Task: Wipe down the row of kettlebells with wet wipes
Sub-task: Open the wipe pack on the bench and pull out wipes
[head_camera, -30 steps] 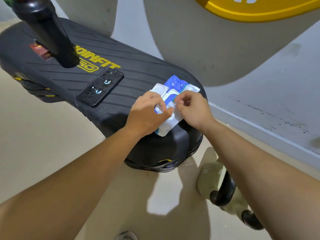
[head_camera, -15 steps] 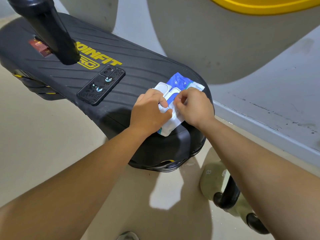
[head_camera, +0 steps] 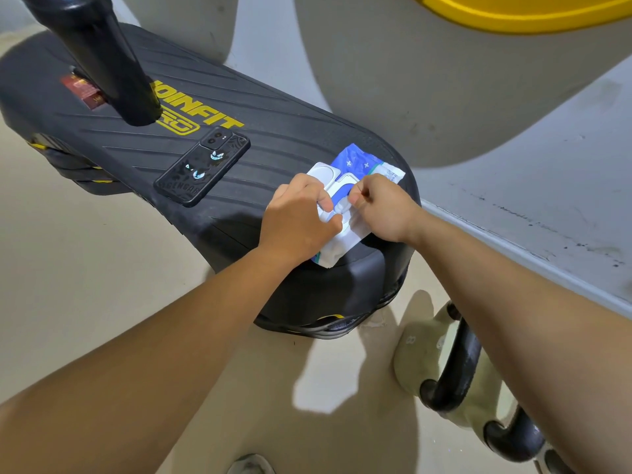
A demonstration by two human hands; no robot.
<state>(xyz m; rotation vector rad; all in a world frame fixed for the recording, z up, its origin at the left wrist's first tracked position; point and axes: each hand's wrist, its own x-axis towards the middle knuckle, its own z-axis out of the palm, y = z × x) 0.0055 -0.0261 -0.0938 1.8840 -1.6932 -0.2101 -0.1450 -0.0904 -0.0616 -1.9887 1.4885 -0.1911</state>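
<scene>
A blue and white wet wipe pack lies on the black platform, its white flip lid swung open to the left. My left hand presses down on the pack's near end and holds it. My right hand pinches a white wipe at the pack's opening between thumb and forefinger. On the floor at the lower right stands a pale kettlebell with a black handle, partly hidden by my right forearm. A second black handle shows beyond it.
A black phone in a patterned case lies on the platform left of the pack. A thick black post rises from the platform at the upper left. A grey wall runs along the right. A shoe tip shows at the bottom edge.
Both hands stay on the pack. My right fingers have tightened on the wipe at the opening. The view has shifted slightly.
</scene>
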